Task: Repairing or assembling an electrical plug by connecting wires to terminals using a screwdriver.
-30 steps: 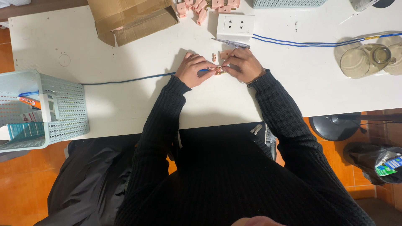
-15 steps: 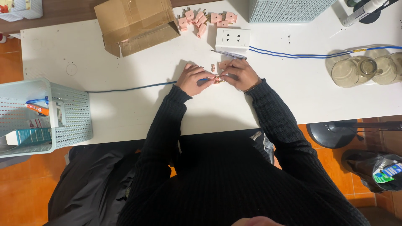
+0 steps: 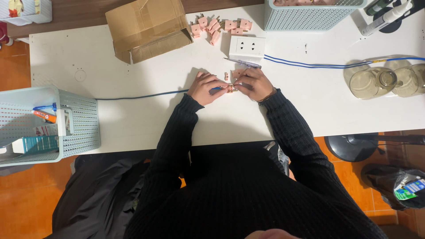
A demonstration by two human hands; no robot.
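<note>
White desk (image 3: 133, 119): left hand (image 3: 204, 88) pinches blue cable (image 3: 141, 96), right hand (image 3: 253, 84) closed on small pink plug (image 3: 230, 88) near desk centre; loose parts could slip, roll off.

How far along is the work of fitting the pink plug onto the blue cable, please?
Done: little that shows; no finished cable is in view. In hand: the left hand and right hand pinch a pink plug at the blue cable end. Left: the pile of pink plugs lies untouched.
</note>
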